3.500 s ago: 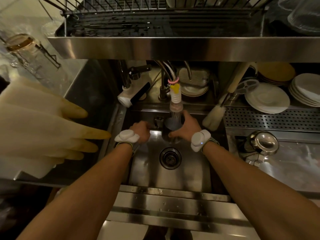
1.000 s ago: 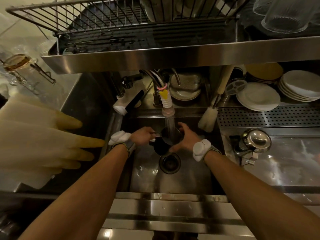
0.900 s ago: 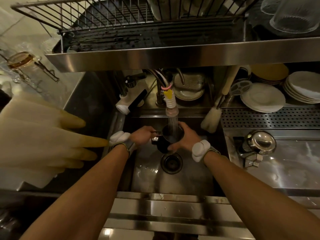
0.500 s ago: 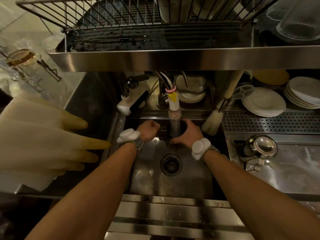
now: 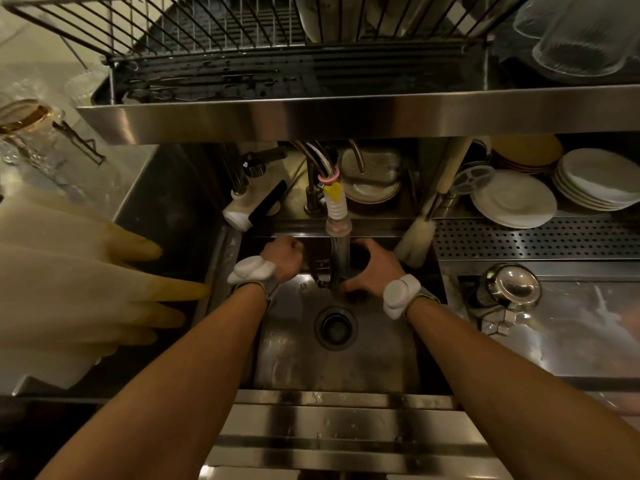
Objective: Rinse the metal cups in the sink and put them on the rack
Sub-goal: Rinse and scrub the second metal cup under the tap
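A dark metal cup (image 5: 358, 252) is held under the running water from the faucet (image 5: 336, 216), near the back wall of the sink (image 5: 332, 398). My right hand (image 5: 375, 270) wraps around the cup's right side. My left hand (image 5: 284, 256) is a closed fist to the left of the cup, where its handle sits; the handle itself is mostly hidden in shadow. The wire rack (image 5: 207, 36) stands on the steel shelf above the sink. A second metal cup (image 5: 512, 289) rests on the counter to the right.
The drain (image 5: 335, 327) lies in the sink floor below my hands. Pale rubber gloves (image 5: 86, 282) hang at the left. A bottle brush (image 5: 415, 237) leans at the sink's back right corner. Stacked plates (image 5: 512, 199) and upturned glasses (image 5: 581, 39) fill the right side.
Both hands have carried the cup from above the drain toward the sink's back wall, keeping it under the water. My left hand has closed into a tighter fist.
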Motion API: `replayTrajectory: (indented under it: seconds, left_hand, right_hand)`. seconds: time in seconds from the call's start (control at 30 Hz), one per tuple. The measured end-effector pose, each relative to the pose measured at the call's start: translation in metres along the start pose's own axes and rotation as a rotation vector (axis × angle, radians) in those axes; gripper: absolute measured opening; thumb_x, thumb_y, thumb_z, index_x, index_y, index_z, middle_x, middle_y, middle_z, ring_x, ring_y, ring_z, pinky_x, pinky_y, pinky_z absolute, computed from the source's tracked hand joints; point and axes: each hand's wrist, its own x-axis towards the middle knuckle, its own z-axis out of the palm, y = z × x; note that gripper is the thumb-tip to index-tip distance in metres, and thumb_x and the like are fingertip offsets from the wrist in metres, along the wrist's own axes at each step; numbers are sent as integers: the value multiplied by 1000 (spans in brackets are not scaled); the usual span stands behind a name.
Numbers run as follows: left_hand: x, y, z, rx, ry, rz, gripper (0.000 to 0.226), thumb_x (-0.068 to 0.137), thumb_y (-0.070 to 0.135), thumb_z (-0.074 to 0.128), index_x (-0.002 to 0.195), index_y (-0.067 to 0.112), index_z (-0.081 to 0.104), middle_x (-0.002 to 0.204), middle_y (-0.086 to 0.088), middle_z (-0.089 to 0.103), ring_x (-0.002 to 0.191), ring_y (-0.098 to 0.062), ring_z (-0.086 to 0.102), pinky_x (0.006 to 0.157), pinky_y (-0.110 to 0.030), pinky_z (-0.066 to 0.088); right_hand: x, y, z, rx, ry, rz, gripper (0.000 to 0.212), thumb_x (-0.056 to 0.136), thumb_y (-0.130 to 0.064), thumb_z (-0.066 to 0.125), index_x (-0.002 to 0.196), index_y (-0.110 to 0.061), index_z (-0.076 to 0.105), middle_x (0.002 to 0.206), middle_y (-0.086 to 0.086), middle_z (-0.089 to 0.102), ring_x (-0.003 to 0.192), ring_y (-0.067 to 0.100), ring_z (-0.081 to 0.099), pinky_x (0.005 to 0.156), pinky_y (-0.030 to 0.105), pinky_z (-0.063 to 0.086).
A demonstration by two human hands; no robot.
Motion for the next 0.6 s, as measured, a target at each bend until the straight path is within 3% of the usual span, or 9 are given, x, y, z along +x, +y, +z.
replayTrajectory:
  seconds: [0.2, 0.33, 0.5, 0.6]
  left_hand:
    - [0, -5, -3, 33, -38, -4, 35, 99, 27, 41, 120, 9, 63, 129, -18, 60, 120, -37, 55, 100, -40, 44]
    - [-3, -5, -4, 51, -43, 11, 35, 99, 28, 40, 118, 10, 64, 129, -18, 60, 119, -38, 54, 99, -39, 45]
    - [-3, -5, -7, 59, -53, 16, 35, 99, 28, 41, 120, 11, 63, 130, -17, 59, 121, -37, 54, 102, -40, 44]
    - [-4, -6, -4, 58, -70, 39, 34, 98, 28, 41, 117, 14, 65, 127, -16, 62, 118, -36, 56, 100, -41, 45]
  right_hand:
    - [-1, -2, 6, -16, -33, -20, 94, 53, -20, 90, 135, -17, 43, 130, 6, 58, 119, 25, 55, 99, 35, 47]
    - [3, -4, 3, -43, 47, -35, 93, 51, -20, 89, 134, -17, 46, 128, 5, 60, 118, 23, 56, 99, 35, 48]
    - [2, -9, 8, -46, -32, -41, 91, 51, -20, 89, 132, -19, 47, 125, 5, 62, 114, 24, 59, 95, 35, 51]
    - [3, -9, 6, -31, 51, -37, 89, 50, -22, 88, 129, -21, 49, 121, 4, 63, 111, 24, 60, 93, 35, 51]
